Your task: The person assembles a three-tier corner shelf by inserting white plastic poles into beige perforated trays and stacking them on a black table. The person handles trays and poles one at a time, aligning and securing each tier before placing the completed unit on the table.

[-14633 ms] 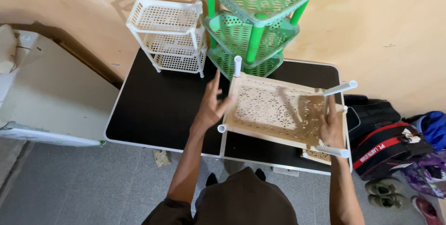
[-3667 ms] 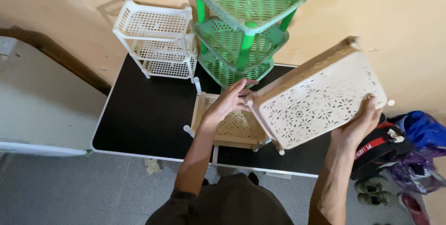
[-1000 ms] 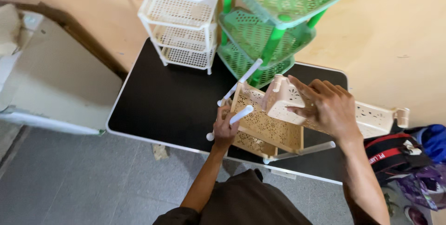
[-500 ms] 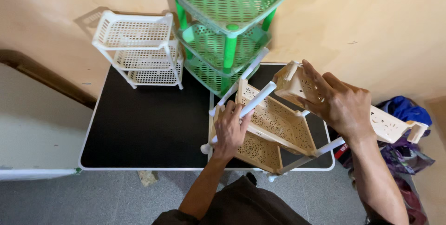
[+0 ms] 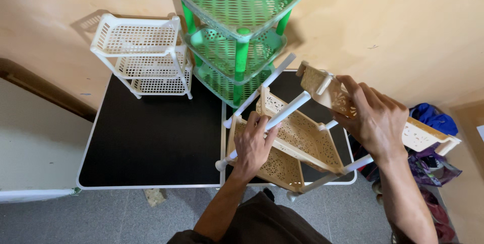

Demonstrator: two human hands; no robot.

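Observation:
A half-built beige rack (image 5: 297, 145) with lacy perforated shelves and white poles lies tilted on the black table (image 5: 151, 138). My left hand (image 5: 252, 143) grips its near side where a white pole (image 5: 267, 123) runs along the shelf. My right hand (image 5: 373, 118) holds a separate beige shelf tray (image 5: 353, 105) above and to the right of the rack, its corner socket close to the tip of one white pole. The tray's far end sticks out past the table's right edge.
A green three-tier corner rack (image 5: 237, 32) stands at the back middle of the table, just behind the beige rack. A white three-tier rack (image 5: 141, 55) stands at the back left. Bags (image 5: 433, 143) lie on the floor to the right. A wall rises directly behind.
Since a second ago the view has shifted a little. My right hand has kept the loose tray over the rack's poles and my left hand has stayed on the rack's side.

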